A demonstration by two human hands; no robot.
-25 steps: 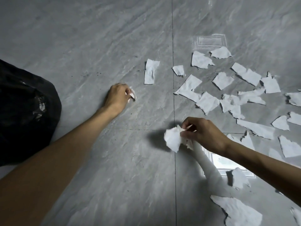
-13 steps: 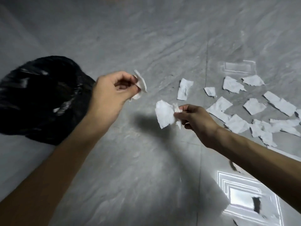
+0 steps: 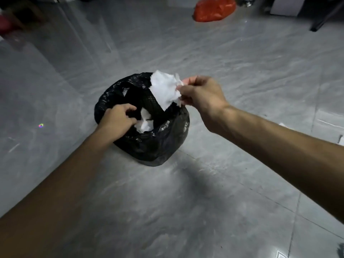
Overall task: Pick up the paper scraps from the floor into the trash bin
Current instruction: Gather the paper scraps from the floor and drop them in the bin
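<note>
We see the right hand (image 3: 202,94) pinching a bunch of white paper scraps (image 3: 164,88) between thumb and fingers, held in the air over the far rim of the trash bin (image 3: 158,144), which is lined with a black bag and stands on the grey tiled floor (image 3: 186,211). The left hand (image 3: 117,121) is at the bin's near-left rim, fingers curled loosely over the opening, gripping nothing we can make out. 1 white scrap (image 3: 145,121) lies inside the bin beside that hand; an orange bag (image 3: 214,9) sits far behind.

I get a dim, greyish view; the glossy floor (image 3: 232,71) throws soft glare, arm shadows pool below, and the edges look smeared, possibly motion blur.
</note>
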